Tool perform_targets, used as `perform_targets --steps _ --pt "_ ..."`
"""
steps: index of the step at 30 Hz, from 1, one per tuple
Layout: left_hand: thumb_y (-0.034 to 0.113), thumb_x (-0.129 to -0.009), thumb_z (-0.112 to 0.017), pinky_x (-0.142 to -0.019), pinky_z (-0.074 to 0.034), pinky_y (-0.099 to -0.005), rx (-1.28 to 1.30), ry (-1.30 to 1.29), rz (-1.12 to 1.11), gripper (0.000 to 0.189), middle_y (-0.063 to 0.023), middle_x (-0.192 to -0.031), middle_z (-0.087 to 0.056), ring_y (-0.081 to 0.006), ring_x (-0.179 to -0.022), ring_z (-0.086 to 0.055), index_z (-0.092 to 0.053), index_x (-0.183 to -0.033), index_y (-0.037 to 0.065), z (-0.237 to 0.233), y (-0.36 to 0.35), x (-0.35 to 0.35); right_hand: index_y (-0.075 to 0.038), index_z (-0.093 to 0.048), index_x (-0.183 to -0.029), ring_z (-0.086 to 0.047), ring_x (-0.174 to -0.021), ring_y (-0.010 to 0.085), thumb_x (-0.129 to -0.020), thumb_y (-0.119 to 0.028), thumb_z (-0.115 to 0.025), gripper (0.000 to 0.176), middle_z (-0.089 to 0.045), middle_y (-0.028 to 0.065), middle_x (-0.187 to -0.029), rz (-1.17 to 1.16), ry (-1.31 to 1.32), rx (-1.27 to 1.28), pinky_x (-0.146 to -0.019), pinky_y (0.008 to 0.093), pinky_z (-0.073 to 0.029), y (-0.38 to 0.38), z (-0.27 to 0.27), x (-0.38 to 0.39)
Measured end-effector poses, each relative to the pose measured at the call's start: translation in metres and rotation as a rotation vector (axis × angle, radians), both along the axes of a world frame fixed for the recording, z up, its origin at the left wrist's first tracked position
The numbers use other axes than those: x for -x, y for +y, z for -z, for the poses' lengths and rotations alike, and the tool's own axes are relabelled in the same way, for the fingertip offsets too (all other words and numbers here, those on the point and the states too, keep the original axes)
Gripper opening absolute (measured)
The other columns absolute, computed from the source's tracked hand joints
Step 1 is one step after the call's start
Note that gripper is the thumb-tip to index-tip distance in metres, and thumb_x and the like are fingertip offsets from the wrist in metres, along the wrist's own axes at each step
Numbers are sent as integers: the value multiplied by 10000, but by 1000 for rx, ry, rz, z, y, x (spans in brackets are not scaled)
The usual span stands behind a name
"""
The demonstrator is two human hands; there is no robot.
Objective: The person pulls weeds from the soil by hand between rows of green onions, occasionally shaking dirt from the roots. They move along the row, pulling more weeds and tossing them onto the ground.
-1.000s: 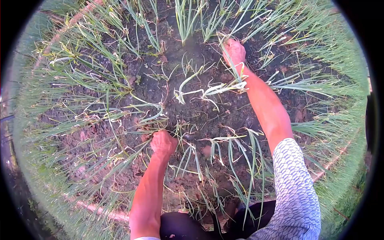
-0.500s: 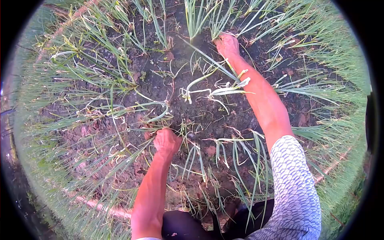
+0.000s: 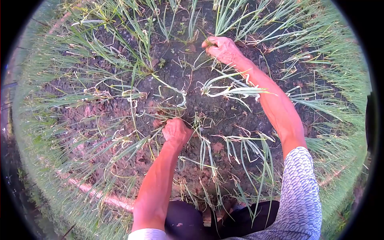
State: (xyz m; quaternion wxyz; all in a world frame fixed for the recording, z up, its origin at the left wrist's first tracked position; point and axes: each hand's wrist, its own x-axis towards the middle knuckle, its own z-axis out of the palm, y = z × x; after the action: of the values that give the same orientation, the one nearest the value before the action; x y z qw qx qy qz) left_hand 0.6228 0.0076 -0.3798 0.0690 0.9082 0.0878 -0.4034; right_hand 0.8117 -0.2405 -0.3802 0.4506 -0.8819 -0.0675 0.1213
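My left hand (image 3: 176,131) is closed low over the dark soil, with thin green stems (image 3: 172,114) coming out by its fingers. What it grips is partly hidden. Farther forward, my right hand (image 3: 219,47) has its fingers pressed together just above the soil, around something small and green that I cannot make out. Upright green onion-like plants (image 3: 226,20) stand beyond it. Below my right wrist, pale bent leaves (image 3: 236,91) lie over the ground and reach the forearm.
Dark soil (image 3: 160,84) lies between rows of leafy plants. Drooping green leaves (image 3: 244,148) stand near my knees (image 3: 184,220). Dense green growth (image 3: 52,132) lines the left side, and a pinkish strip (image 3: 100,195) runs at the lower left.
The view has shifted, so the plants appear farther right. My right hand has come away from the base of the upright plants and is now left of them. My left hand stays closed.
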Motion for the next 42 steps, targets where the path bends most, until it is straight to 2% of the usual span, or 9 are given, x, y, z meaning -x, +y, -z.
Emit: perform_targets --steps 5,13,17,20,24,26,33,38,42 --pt "436 -667 -797 -857 -526 -418 -1 -20 -4 602 -222 -1071 -658 -337 -1007 -662 -676 -1029 -30 2 1 1 -114 -652 -1194 -680 -865 366 -788 -211 -616 419 -690 201 -995 -29 -291 277 -786 452 -550 52 20 -15" --pt "470 -561 -881 -834 -533 -412 34 11 -3 734 -203 -1062 -665 -315 -990 -669 -670 -1051 -33 4 4 -1 -32 -646 -934 -674 -719 340 -832 -221 -608 219 -661 181 -746 279 -332 342 -653 447 -544 89 37 -14" --pt "475 -551 -881 -828 -535 -410 21 -14 -1 747 -202 -1058 -665 -313 -987 -671 -666 -1055 -33 2 4 0 -34 -517 -747 -538 -568 163 -881 -183 -595 215 -482 69 -614 633 342 -980 -490 297 -432 84 70 -41" --pt "481 -545 -880 -837 -531 -410 15 -22 -11 766 -203 -1064 -656 -315 -1002 -664 -653 -1066 -33 7 4 1 -26 -522 -844 -507 -561 181 -900 -153 -554 142 -494 92 -689 331 160 -1363 -478 289 -402 76 102 -47" --pt "358 -643 -796 -818 -536 -423 37 -78 0 566 -224 -1035 -653 -345 -975 -666 -651 -1016 -42 11 6 5 -95 -635 -903 -627 -818 348 -813 -227 -590 166 -628 151 -872 233 -357 380 -682 422 -498 67 39 -13" --pt "233 -698 -711 -769 -554 -438 77 -177 1 357 -267 -975 -660 -397 -903 -681 -675 -898 -60 8 6 7 -92 -633 -907 -622 -823 371 -811 -227 -601 169 -621 153 -866 161 -361 396 -699 445 -497 73 31 -3" --pt "380 -622 -842 -779 -553 -431 47 -177 -1 557 -253 -993 -665 -376 -916 -683 -677 -928 -55 19 8 10 -70 -594 -920 -607 -844 419 -837 -180 -622 140 -567 180 -915 78 -371 373 -716 488 -492 90 47 -10" --pt "327 -673 -786 -808 -538 -426 72 -94 -9 501 -236 -1023 -659 -347 -947 -677 -662 -971 -56 12 8 5 -19 -515 -959 -610 -851 457 -832 -37 -581 145 -573 248 -948 169 -449 294 -729 509 -513 121 39 -29" --pt "277 -693 -732 -844 -509 -420 26 -77 4 487 -210 -1049 -644 -323 -970 -667 -636 -1046 -44 13 7 7 24 -513 -1222 -658 -926 447 -894 -71 -489 342 -621 310 -1013 112 -346 479 -786 497 -550 124 22 -61"
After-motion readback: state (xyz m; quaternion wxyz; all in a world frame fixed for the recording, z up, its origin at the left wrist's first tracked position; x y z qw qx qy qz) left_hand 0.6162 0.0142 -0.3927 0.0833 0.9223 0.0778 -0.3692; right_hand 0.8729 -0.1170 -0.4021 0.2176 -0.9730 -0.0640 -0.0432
